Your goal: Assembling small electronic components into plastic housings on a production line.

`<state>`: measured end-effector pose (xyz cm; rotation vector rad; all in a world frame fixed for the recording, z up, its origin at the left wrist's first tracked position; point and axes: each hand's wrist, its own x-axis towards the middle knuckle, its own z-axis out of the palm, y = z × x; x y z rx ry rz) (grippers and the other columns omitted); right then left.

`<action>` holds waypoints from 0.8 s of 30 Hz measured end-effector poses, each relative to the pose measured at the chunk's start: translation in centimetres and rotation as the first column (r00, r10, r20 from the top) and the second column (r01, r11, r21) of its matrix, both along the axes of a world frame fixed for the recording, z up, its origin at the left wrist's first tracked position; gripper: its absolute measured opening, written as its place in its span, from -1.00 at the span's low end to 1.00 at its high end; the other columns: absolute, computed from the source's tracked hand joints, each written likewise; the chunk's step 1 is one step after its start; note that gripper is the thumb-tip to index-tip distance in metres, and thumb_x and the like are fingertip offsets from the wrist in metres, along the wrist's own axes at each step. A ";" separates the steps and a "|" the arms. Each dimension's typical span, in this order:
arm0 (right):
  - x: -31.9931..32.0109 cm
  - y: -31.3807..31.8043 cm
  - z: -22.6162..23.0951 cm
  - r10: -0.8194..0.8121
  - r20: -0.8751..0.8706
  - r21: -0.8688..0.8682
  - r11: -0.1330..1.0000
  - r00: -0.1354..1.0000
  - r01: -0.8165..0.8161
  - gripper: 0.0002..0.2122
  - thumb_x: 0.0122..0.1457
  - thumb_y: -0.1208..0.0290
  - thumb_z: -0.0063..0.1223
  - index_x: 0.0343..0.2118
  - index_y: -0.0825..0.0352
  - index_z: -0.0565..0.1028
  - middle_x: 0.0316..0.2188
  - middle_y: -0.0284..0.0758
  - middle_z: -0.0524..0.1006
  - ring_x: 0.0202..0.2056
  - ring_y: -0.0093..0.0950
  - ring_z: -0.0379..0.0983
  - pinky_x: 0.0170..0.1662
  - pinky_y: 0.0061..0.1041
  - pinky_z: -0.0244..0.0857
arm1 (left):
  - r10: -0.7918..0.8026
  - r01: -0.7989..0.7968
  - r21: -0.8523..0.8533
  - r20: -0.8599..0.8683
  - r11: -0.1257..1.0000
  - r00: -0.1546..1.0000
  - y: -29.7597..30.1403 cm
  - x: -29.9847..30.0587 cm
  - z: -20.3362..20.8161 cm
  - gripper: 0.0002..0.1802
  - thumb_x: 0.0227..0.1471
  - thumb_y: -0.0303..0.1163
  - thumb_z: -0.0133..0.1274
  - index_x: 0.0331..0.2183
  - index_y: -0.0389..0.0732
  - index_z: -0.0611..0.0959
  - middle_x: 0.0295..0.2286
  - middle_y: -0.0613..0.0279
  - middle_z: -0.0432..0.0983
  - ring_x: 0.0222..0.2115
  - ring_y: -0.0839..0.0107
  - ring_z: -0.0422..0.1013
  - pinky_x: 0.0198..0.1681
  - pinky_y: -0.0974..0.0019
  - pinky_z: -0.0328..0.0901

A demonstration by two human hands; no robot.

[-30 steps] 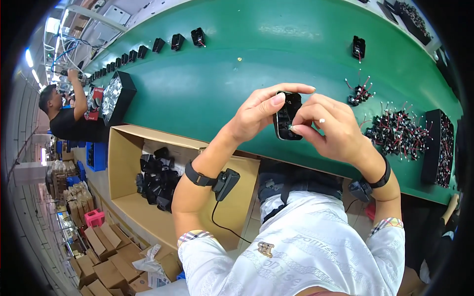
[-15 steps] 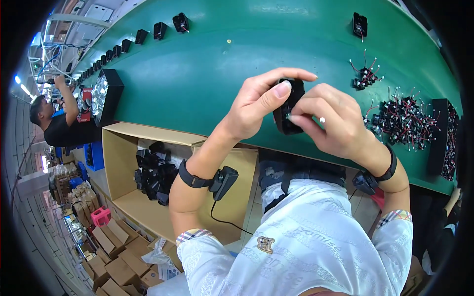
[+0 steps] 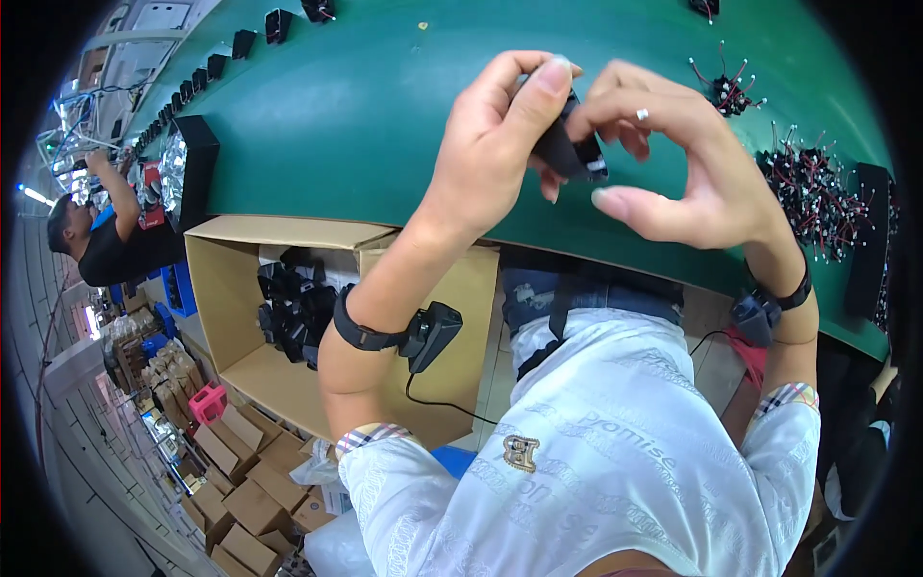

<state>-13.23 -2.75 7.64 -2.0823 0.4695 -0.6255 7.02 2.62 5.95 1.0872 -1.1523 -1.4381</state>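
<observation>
Above the near part of the green table, my left hand (image 3: 495, 144) is closed around a black plastic housing (image 3: 565, 149), thumb on its upper end. The housing is tilted, and my fingers hide much of it. My right hand (image 3: 678, 159) is beside it, slightly blurred, with the thumb well apart from the fingers. Its index finger reaches to the housing's right edge and seems to touch it. A small white spot (image 3: 642, 114) shows on a right finger; I cannot tell what it is. To the right lies a pile of small black parts with red and black wires (image 3: 817, 197).
A smaller wired cluster (image 3: 733, 94) lies behind the pile, beside a black box (image 3: 870, 240). Black housings (image 3: 243, 43) line the table's far left. An open carton (image 3: 226, 317) with black parts stands below the table edge. Another person (image 3: 120, 226) is at the left.
My right thumb and fingers have spread apart from their pinch at the housing. The housing in my left hand has tilted. The view has shifted, so the table's far items sit higher in it.
</observation>
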 end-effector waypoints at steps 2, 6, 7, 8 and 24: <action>0.7 0.0 -1.3 -0.045 0.015 -0.043 0.998 0.999 0.046 -0.70 -0.06 0.37 0.32 -0.25 0.36 0.57 -0.25 -0.33 0.51 -0.24 -0.50 0.41 -0.23 -0.50 0.27 | 0.044 -0.040 0.068 -0.052 0.997 0.998 -0.1 -0.2 -0.9 -0.42 0.24 0.02 0.05 -0.09 -0.36 0.37 -0.53 0.16 0.52 -0.68 0.50 0.44 -0.69 0.47 0.33; 1.4 -0.1 -2.8 -0.062 0.060 0.037 0.998 0.996 0.060 -0.59 -0.13 0.32 0.39 -0.22 0.42 0.55 -0.07 -0.27 0.47 -0.06 -0.42 0.38 -0.04 -0.49 0.24 | -0.001 -0.003 0.105 0.044 0.994 0.999 -0.1 0.1 -1.3 -0.30 0.22 0.12 0.02 -0.03 -0.37 0.30 -0.53 0.16 0.52 -0.72 0.51 0.42 -0.72 0.51 0.30; 1.5 -0.3 -3.3 -0.047 0.177 0.088 0.996 0.983 0.031 -0.60 -0.12 0.33 0.38 -0.22 0.44 0.55 -0.04 -0.24 0.47 -0.03 -0.40 0.39 0.02 -0.48 0.25 | 0.001 -0.005 0.104 0.037 0.995 0.999 -0.2 0.2 -0.9 -0.30 0.22 0.12 0.02 -0.03 -0.37 0.30 -0.53 0.16 0.52 -0.72 0.51 0.42 -0.72 0.51 0.30; 1.6 -0.5 -3.6 -0.040 0.173 0.090 0.996 0.984 0.025 -0.60 -0.12 0.33 0.38 -0.22 0.44 0.55 -0.04 -0.24 0.47 -0.03 -0.40 0.39 0.02 -0.48 0.25 | -0.036 0.024 0.122 0.095 0.992 0.995 0.0 0.3 -0.2 -0.28 0.23 0.16 -0.04 -0.02 -0.38 0.30 -0.52 0.16 0.51 -0.72 0.51 0.42 -0.72 0.51 0.29; 1.7 1.7 -5.6 -0.060 0.320 0.897 0.339 0.945 -0.283 -0.43 0.11 0.07 0.23 0.01 0.47 0.45 -0.09 -0.26 0.54 -0.03 -0.48 0.48 0.15 -0.25 0.32 | 0.512 0.055 -0.899 0.297 0.434 0.806 -1.2 1.2 -2.7 -0.75 0.14 -0.34 0.01 -0.52 -0.24 0.60 -0.61 0.12 0.48 -0.67 0.19 0.39 -0.59 0.20 0.28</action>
